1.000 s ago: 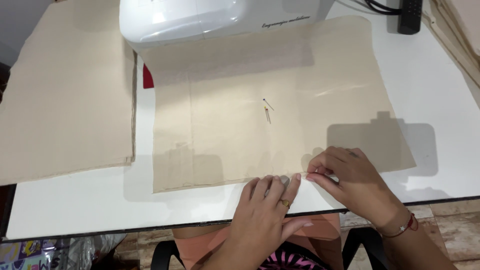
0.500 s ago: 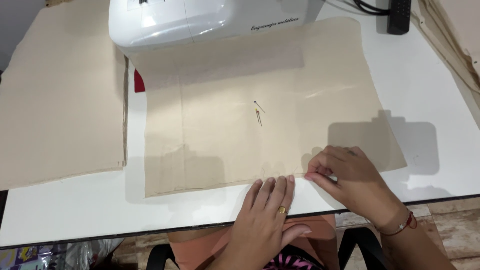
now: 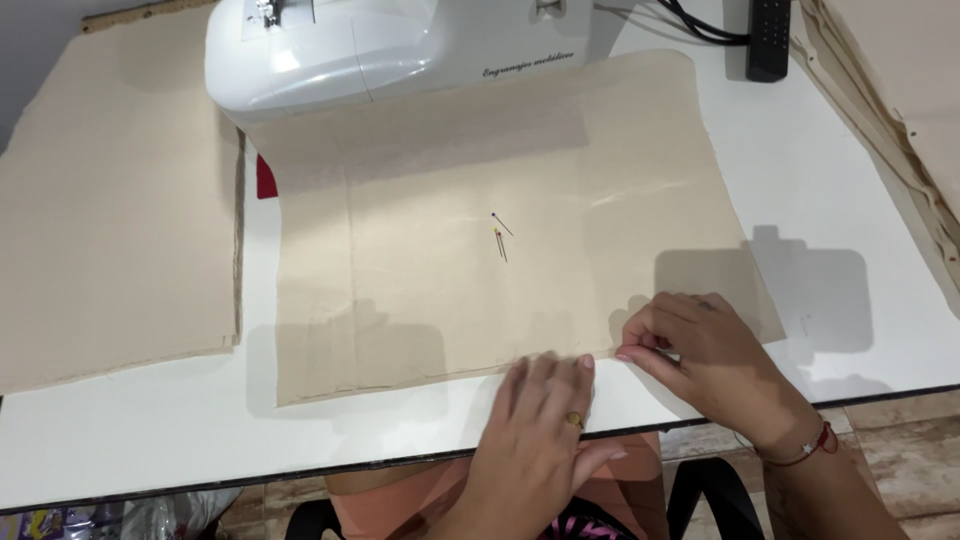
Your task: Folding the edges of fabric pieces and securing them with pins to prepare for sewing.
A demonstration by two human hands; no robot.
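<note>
While the left hand (image 3: 545, 425) lies flat with its fingers stretched out and pressed on the near edge of the beige fabric panel (image 3: 500, 240), gripping nothing, the right hand (image 3: 700, 350) sits just beside it, curled over the same edge with thumb and forefinger pinched together on the hem; whether something small is caught between those fingertips, I cannot tell from here. That panel is spread over the middle of the white table (image 3: 850, 230), its far edge running under the white sewing machine (image 3: 390, 45) and its near edge close to the table's front. Two pins (image 3: 499, 235), one with a yellow head, lie on the cloth near its centre, well apart from both hands. Off to the left a second beige fabric piece (image 3: 110, 210) rests flat, a narrow strip of table between it and the middle panel, with a bit of something red (image 3: 265, 178) showing in that gap. More folded beige cloth (image 3: 900, 110) is at the far right, and a black power strip (image 3: 768, 38) lies beyond the machine
</note>
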